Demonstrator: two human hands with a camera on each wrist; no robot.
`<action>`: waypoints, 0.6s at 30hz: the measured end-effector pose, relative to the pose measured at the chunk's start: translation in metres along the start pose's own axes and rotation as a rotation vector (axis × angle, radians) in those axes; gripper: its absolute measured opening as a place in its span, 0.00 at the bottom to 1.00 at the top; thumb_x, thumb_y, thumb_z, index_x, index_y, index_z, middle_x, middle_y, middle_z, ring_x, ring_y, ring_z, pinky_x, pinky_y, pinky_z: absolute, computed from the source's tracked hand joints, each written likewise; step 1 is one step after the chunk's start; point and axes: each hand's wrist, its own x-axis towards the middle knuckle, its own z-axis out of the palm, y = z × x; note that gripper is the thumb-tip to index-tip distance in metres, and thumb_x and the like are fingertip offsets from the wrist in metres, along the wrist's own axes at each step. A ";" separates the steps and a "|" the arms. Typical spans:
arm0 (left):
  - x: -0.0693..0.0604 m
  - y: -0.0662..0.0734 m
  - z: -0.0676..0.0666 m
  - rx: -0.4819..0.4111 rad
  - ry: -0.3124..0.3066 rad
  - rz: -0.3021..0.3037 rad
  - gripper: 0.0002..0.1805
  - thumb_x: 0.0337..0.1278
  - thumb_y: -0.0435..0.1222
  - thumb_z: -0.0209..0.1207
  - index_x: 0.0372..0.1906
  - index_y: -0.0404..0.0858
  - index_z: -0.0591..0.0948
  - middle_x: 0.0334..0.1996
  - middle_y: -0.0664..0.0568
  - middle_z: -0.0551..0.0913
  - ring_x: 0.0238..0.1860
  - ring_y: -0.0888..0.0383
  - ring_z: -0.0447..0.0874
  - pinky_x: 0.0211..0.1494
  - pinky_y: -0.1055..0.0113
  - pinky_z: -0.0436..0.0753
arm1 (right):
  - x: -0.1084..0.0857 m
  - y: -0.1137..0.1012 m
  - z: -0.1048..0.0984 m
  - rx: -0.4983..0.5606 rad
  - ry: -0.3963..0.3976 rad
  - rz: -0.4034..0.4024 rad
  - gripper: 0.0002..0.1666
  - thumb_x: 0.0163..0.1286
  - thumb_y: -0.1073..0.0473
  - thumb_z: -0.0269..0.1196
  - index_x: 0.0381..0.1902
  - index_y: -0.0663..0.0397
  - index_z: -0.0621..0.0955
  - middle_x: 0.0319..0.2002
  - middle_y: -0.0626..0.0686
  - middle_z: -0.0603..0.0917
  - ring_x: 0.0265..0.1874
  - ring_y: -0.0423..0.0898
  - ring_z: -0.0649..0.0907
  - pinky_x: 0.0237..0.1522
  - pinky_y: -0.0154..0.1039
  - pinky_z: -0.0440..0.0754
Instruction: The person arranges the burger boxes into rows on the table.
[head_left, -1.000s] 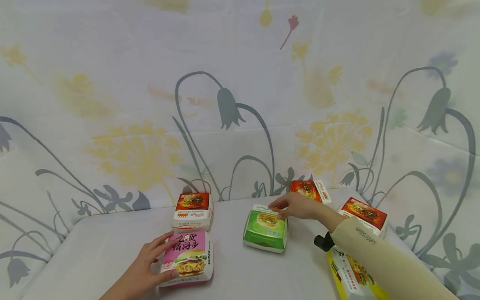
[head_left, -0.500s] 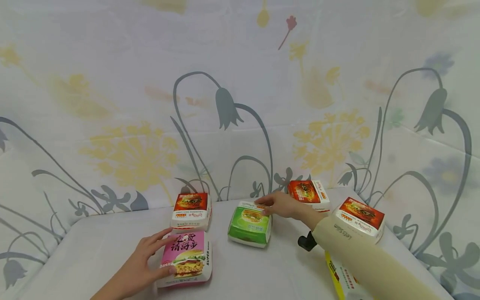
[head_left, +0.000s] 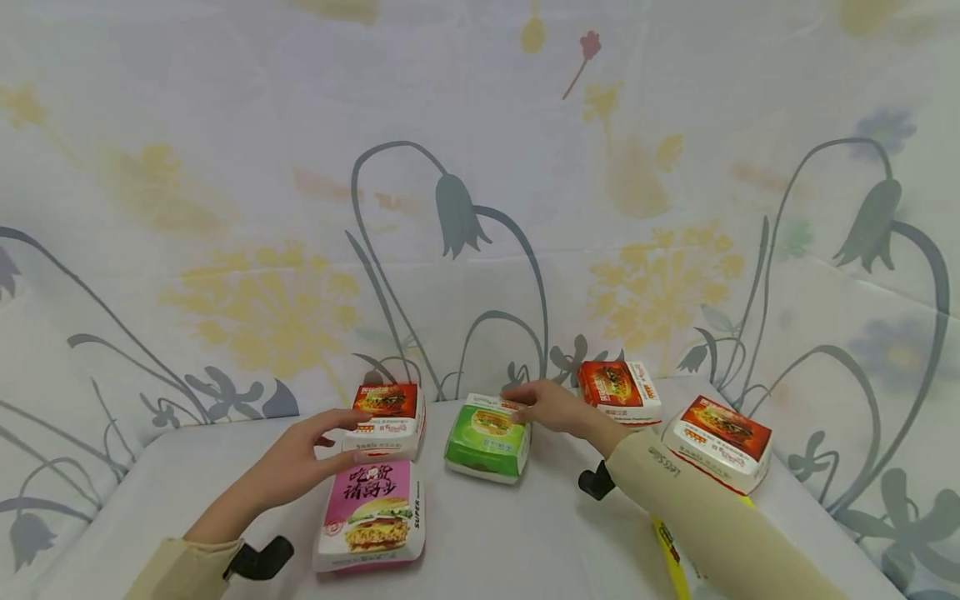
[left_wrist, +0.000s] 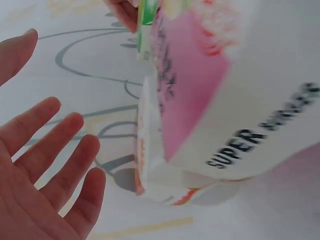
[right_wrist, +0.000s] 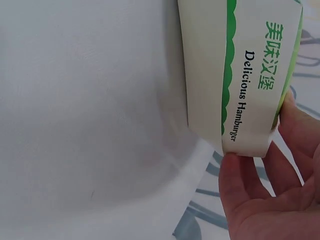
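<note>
My right hand (head_left: 558, 408) grips the far right corner of a green and white burger box (head_left: 488, 437); in the right wrist view the fingers of that hand (right_wrist: 280, 185) curl round the end of the box (right_wrist: 250, 75). Beside the pink box (head_left: 373, 510), my left hand (head_left: 296, 462) hovers with fingers spread, near the red and white box (head_left: 386, 417) behind it. In the left wrist view the left hand (left_wrist: 55, 175) is apart from the pink box (left_wrist: 195, 75).
Two more red-topped boxes stand to the right, one at the back (head_left: 618, 390) and one farther right (head_left: 722, 437). A yellow package (head_left: 670, 554) lies partly under the right sleeve (head_left: 705, 500). A flowered cloth (head_left: 480, 275) hangs behind the table.
The green box has moved left and slightly back with my right hand. My left hand has left the pink box and moved up toward the red box behind it.
</note>
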 end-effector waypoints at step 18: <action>0.079 0.000 0.029 -0.133 -0.190 0.053 0.16 0.64 0.39 0.65 0.55 0.41 0.84 0.49 0.46 0.84 0.46 0.54 0.82 0.51 0.57 0.81 | 0.009 0.002 0.014 0.088 0.077 0.084 0.25 0.70 0.58 0.66 0.63 0.57 0.79 0.60 0.56 0.80 0.55 0.50 0.79 0.55 0.47 0.80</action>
